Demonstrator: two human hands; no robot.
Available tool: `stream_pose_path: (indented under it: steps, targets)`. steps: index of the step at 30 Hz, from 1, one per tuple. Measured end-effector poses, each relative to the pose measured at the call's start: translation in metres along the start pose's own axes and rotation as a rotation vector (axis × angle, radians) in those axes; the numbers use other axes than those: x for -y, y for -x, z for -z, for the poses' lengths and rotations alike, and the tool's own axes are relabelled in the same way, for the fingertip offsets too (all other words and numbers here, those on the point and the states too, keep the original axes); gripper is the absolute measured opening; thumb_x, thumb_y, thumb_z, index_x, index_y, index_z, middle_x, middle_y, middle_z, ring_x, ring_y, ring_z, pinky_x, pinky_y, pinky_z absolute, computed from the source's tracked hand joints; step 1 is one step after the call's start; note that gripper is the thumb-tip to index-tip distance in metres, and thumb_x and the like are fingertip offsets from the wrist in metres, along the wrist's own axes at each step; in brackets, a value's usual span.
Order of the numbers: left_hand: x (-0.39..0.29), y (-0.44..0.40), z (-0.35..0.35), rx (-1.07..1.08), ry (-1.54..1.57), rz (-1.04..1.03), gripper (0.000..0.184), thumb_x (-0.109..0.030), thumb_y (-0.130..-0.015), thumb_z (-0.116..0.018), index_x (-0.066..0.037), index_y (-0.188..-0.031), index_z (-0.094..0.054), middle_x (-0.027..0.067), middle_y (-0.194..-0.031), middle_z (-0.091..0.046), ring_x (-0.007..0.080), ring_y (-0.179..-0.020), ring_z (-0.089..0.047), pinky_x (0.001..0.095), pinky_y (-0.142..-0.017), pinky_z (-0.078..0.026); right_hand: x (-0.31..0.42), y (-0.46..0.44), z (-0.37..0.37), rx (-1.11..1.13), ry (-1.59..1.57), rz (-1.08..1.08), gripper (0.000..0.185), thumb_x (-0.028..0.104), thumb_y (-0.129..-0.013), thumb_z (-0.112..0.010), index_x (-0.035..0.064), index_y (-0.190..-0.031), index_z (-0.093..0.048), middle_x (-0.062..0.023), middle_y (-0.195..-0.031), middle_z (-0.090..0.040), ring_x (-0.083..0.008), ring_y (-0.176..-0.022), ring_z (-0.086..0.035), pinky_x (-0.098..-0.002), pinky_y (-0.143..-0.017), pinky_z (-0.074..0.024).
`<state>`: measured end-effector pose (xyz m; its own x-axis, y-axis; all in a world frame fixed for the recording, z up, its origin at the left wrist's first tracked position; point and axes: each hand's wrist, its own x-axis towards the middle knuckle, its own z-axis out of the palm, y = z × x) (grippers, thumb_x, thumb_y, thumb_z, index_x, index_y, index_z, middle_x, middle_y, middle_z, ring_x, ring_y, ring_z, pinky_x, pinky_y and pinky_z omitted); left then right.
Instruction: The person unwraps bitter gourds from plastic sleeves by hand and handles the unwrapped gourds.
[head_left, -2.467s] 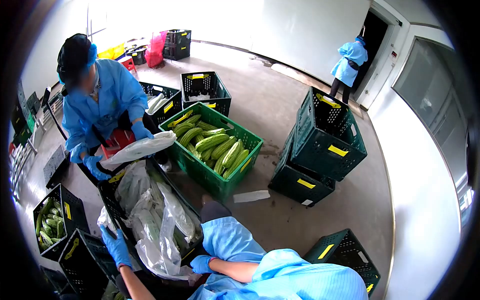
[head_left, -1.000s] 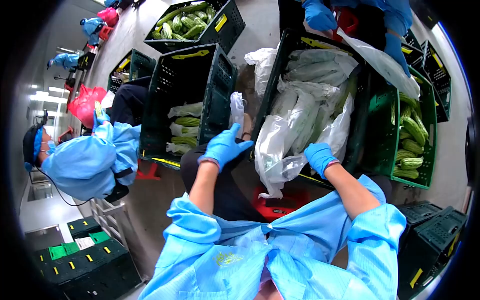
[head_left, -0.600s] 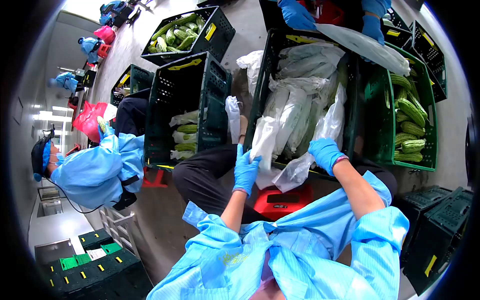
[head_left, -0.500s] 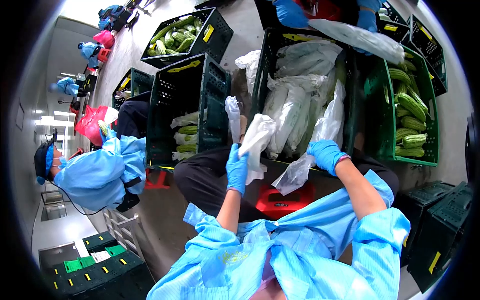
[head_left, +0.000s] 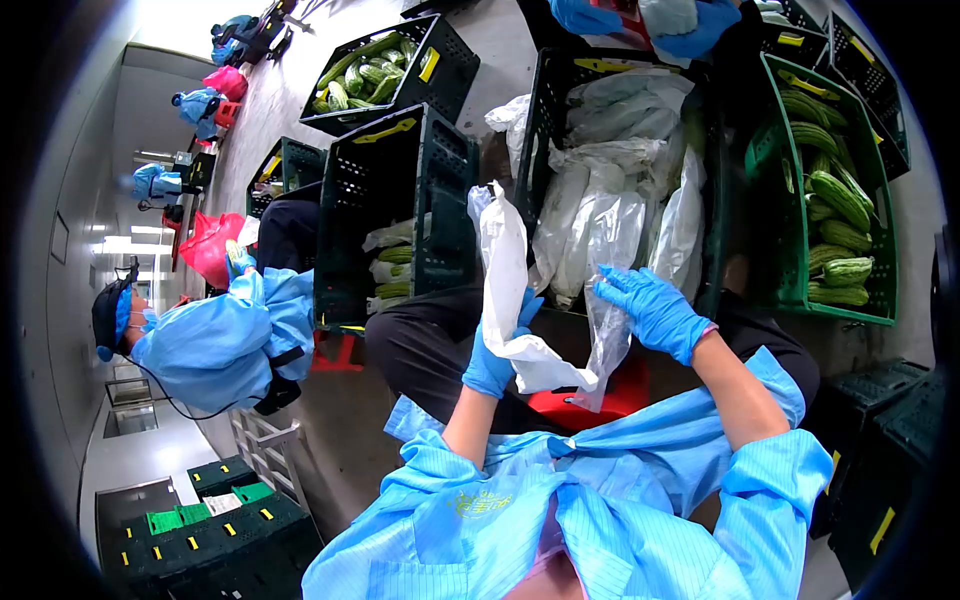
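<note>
White plastic (head_left: 505, 260) at frame centre, raised over the lap and trailing right into a clear film (head_left: 607, 345). Left hand (head_left: 495, 350): grip closed around the white plastic, fingers partly hidden behind it. Right hand (head_left: 655, 312): fingers mostly extended, tips against the film; cannot tell whether pinched. Just above, a dark crate (head_left: 713, 215) of wrapped vegetables (head_left: 585, 215); film and right hand obscure part of its near edge. Red stool (head_left: 625, 390) below, partly covered by film and smock. Left of centre, a second dark crate (head_left: 445, 200) beside the knee; right, a green crate (head_left: 775, 215) of ridged green vegetables (head_left: 838, 200). Co-worker's gloved hands (head_left: 690, 40) at top edge; another co-worker (head_left: 225, 340) at left.
</note>
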<state>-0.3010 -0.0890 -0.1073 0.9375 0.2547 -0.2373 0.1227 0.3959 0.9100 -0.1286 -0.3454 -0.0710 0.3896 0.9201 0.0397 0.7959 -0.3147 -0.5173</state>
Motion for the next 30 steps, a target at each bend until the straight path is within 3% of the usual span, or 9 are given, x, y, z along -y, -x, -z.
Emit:
stream_pose_path:
  steps: [2, 5, 9, 10, 15, 17, 19, 25, 30]
  targets:
    - [-0.006, 0.001, -0.013, 0.086, -0.018, 0.059, 0.051, -0.009, -0.097, -0.048, -0.008, -0.147, -0.036, 0.0168, -0.143, -0.046, 0.0347, -0.131, -0.048, 0.0301, -0.082, -0.055, 0.004, -0.001, 0.003, -0.024, -0.022, 0.027, 0.065, -0.003, -0.073, -0.06, 0.0118, -0.136, -0.053, -0.0171, -0.145, -0.045, -0.0329, -0.125, -0.05, -0.0415, -0.103, -0.041]
    - [0.0, -0.01, -0.024, 0.073, 0.428, 0.41, 0.065, -0.002, -0.091, -0.058, -0.006, -0.149, -0.029, 0.0153, -0.145, -0.044, 0.0321, -0.128, -0.05, 0.0368, -0.091, -0.053, 0.011, -0.005, 0.007, -0.051, -0.093, 0.083, 0.064, -0.004, -0.074, -0.06, 0.0121, -0.136, -0.053, -0.0164, -0.144, -0.046, -0.0344, -0.124, -0.05, -0.0418, -0.103, -0.0408]
    - [0.007, 0.002, -0.054, 0.189, 0.216, 0.306, 0.06, -0.01, -0.091, -0.063, -0.005, -0.145, -0.036, 0.0098, -0.14, -0.049, 0.0243, -0.119, -0.055, 0.0408, -0.102, -0.047, 0.023, -0.014, 0.012, -0.036, -0.033, 0.151, 0.07, -0.003, -0.075, -0.058, 0.0133, -0.142, -0.046, -0.0127, -0.15, -0.039, -0.0337, -0.121, -0.051, -0.0402, -0.105, -0.0411]
    - [0.006, 0.0, -0.056, 0.092, 0.505, 0.513, 0.05, -0.015, -0.097, -0.055, -0.005, -0.143, -0.039, 0.0103, -0.137, -0.051, 0.0241, -0.118, -0.055, 0.0408, -0.102, -0.047, 0.026, -0.017, 0.013, -0.051, -0.038, 0.171, 0.079, -0.005, -0.073, -0.058, 0.0161, -0.147, -0.04, -0.0101, -0.152, -0.037, -0.0341, -0.113, -0.055, -0.0413, -0.1, -0.0443]
    - [-0.015, -0.004, -0.055, 0.085, 0.542, 0.464, 0.039, -0.022, -0.102, -0.048, -0.004, -0.136, -0.05, 0.0098, -0.128, -0.06, 0.0231, -0.115, -0.058, 0.0384, -0.105, -0.044, 0.03, -0.032, 0.019, -0.012, -0.018, 0.123, 0.085, -0.007, -0.071, -0.058, 0.0171, -0.149, -0.035, -0.0127, -0.152, -0.035, -0.0338, -0.097, -0.06, -0.0426, -0.088, -0.0502]
    - [-0.038, -0.013, -0.052, -0.028, 0.387, 0.386, 0.039, -0.024, -0.098, -0.054, -0.004, -0.131, -0.054, 0.0098, -0.114, -0.065, 0.0213, -0.099, -0.064, 0.0364, -0.089, -0.053, 0.026, -0.039, 0.025, -0.043, 0.019, 0.083, 0.085, -0.007, -0.072, -0.057, 0.0172, -0.15, -0.034, -0.0138, -0.152, -0.035, -0.0336, -0.092, -0.062, -0.0424, -0.084, -0.052]
    - [-0.056, -0.036, -0.022, 0.102, 0.63, 0.358, 0.039, -0.026, -0.097, -0.055, -0.002, -0.128, -0.056, 0.0089, -0.112, -0.065, 0.0201, -0.095, -0.065, 0.0346, -0.082, -0.054, 0.016, -0.049, 0.031, -0.116, 0.073, 0.031, 0.083, -0.007, -0.073, -0.054, 0.018, -0.15, -0.033, -0.0135, -0.152, -0.036, -0.034, -0.087, -0.064, -0.0426, -0.079, -0.0537]
    - [-0.144, -0.094, 0.026, -0.542, -0.317, -0.307, 0.028, -0.013, -0.091, -0.065, 0.001, -0.115, -0.062, 0.007, -0.1, -0.068, 0.0157, -0.086, -0.063, 0.0295, -0.079, -0.051, -0.038, -0.053, 0.075, -0.652, -0.024, -0.224, 0.068, 0.003, -0.087, -0.056, 0.0182, -0.15, -0.033, -0.0111, -0.152, -0.037, -0.0294, -0.103, -0.061, -0.0375, -0.09, -0.0506]
    - [-0.132, -0.143, 0.082, -0.649, -0.912, -0.371, 0.029, -0.019, -0.093, -0.064, 0.003, -0.113, -0.063, 0.0125, -0.103, -0.069, 0.0208, -0.094, -0.065, 0.033, -0.083, -0.049, -0.069, -0.043, 0.107, -0.767, -0.149, -0.512, 0.065, 0.015, -0.09, -0.06, 0.0193, -0.149, -0.034, -0.0145, -0.147, -0.043, -0.0375, -0.121, -0.053, -0.0407, -0.093, -0.0499]
